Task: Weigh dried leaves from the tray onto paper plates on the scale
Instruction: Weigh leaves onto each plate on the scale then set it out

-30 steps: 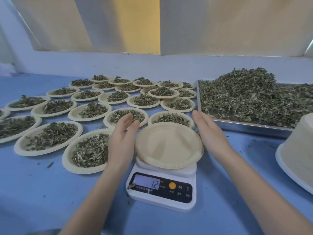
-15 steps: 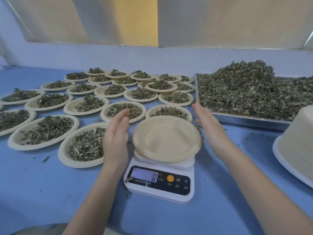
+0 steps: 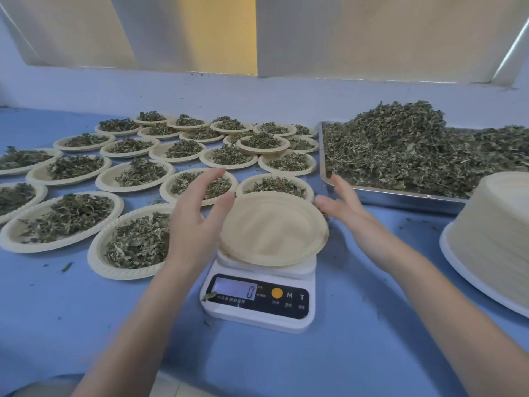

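An empty paper plate (image 3: pixel 273 229) sits on a small white scale (image 3: pixel 259 299) whose display reads 0. My left hand (image 3: pixel 197 216) hovers at the plate's left side with fingers spread and relaxed, holding nothing. My right hand (image 3: pixel 342 206) is at the plate's right rim, fingers straight, thumb close to the rim; contact is unclear. A metal tray (image 3: pixel 395 196) heaped with dried leaves (image 3: pixel 406 147) lies to the right, just beyond my right hand.
Several paper plates filled with leaves (image 3: pixel 137 242) cover the blue table (image 3: pixel 86 325) to the left and behind the scale. A tall stack of empty plates (image 3: pixel 495 239) stands at the right edge. A wall runs along the back.
The scale reading went from 12 to 0. Both hands have drawn slightly away from the plate and their fingers have spread; the right hand has shifted toward the tray.
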A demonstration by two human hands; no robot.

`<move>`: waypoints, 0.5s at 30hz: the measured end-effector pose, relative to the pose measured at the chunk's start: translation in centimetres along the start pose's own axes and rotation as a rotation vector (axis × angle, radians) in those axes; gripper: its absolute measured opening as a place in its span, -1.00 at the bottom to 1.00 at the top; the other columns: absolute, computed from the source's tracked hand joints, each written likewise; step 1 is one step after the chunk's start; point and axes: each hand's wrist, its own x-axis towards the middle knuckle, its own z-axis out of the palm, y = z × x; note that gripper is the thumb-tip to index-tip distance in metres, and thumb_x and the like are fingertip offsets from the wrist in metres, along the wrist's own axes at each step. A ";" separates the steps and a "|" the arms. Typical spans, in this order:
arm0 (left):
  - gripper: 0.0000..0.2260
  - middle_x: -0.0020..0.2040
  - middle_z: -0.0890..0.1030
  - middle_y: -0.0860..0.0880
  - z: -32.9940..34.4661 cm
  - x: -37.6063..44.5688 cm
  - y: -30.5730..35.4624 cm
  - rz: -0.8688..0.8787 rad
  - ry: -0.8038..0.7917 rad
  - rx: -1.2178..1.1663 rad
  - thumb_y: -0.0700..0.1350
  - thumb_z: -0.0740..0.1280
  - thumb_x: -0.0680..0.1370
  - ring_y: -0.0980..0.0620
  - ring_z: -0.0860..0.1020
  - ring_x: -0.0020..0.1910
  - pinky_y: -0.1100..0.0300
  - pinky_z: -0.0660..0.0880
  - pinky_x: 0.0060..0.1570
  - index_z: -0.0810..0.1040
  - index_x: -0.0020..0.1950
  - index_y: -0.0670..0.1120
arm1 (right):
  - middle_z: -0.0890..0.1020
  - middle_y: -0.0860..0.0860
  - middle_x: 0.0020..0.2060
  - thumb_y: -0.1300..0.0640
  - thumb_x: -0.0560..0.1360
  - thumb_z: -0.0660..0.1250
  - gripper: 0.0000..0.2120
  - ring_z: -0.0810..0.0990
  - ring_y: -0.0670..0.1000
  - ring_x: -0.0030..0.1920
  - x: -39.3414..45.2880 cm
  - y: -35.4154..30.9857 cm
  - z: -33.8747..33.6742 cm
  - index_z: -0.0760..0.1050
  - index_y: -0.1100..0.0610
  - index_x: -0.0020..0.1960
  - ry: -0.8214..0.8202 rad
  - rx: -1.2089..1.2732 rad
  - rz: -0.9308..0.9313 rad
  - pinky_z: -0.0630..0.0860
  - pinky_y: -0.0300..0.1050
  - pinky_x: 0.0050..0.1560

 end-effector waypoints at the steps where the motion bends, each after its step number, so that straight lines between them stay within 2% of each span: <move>1: -0.63 0.26 0.45 0.27 0.2 0.8 0.8 0.049 -0.053 0.099 0.11 0.22 0.46 0.22 0.38 0.28 0.20 0.29 0.22 0.41 0.28 0.21 | 0.06 -0.34 0.48 -0.52 0.12 0.25 0.01 0.08 -0.20 0.47 0.3 -0.3 -0.1 -0.04 -0.33 0.49 0.003 -0.005 -0.015 0.12 -0.12 0.29; 3: -0.61 0.26 0.40 0.29 1.4 2.8 2.7 0.138 -0.180 0.237 0.12 0.27 0.48 0.22 0.31 0.31 0.25 0.19 0.20 0.40 0.32 0.21 | 0.06 -0.31 0.49 -0.49 0.19 0.28 -0.05 0.07 -0.20 0.47 1.1 -1.1 -0.3 -0.03 -0.33 0.48 0.017 -0.017 -0.057 0.12 -0.09 0.36; 5: -0.60 0.31 0.42 0.22 3.7 4.7 4.3 0.187 -0.315 0.286 0.07 0.33 0.49 0.18 0.31 0.34 0.29 0.18 0.20 0.43 0.34 0.14 | 0.08 -0.24 0.50 -0.47 0.28 0.29 -0.10 0.11 -0.15 0.48 2.3 -2.0 -0.7 -0.03 -0.29 0.49 0.053 -0.020 -0.085 0.15 -0.02 0.42; 8: -0.65 0.24 0.54 0.07 8.2 7.1 6.2 0.230 -0.510 0.297 -0.05 0.38 0.47 0.18 0.43 0.19 0.39 0.24 0.02 0.52 0.26 0.01 | 0.09 -0.11 0.52 -0.37 0.37 0.21 -0.15 0.11 -0.09 0.49 4.6 -3.1 -2.1 0.00 -0.11 0.54 0.174 -0.063 -0.105 0.10 -0.03 0.47; 11: -0.73 0.05 0.58 0.00 12.1 9.7 7.0 0.162 -0.643 0.322 -0.06 0.36 0.46 0.03 0.51 0.04 0.19 0.40 -0.02 0.50 0.15 -0.04 | 0.09 -0.04 0.52 -0.23 0.52 0.20 -0.29 0.08 -0.06 0.50 7.1 -2.9 -4.3 0.02 -0.03 0.56 0.294 -0.141 -0.087 0.07 -0.10 0.41; 13: -0.73 0.01 0.56 0.02 14.1 11.6 7.0 0.113 -0.697 0.351 -0.06 0.34 0.46 0.01 0.50 -0.01 0.21 0.40 -0.14 0.49 0.15 -0.02 | 0.08 0.00 0.53 -0.23 0.52 0.22 -0.28 0.09 0.01 0.51 8.5 -2.0 -6.1 0.02 -0.02 0.55 0.358 -0.232 -0.017 0.10 -0.03 0.42; 15: -0.64 0.07 0.54 0.01 15.8 13.0 6.8 0.105 -0.783 0.400 -0.06 0.32 0.48 0.04 0.48 0.00 0.26 0.38 -0.16 0.45 0.27 0.00 | 0.07 0.10 0.53 -0.18 0.52 0.26 -0.28 0.13 0.12 0.50 10.2 -0.7 -8.0 0.02 0.00 0.55 0.449 -0.448 0.103 0.15 0.06 0.44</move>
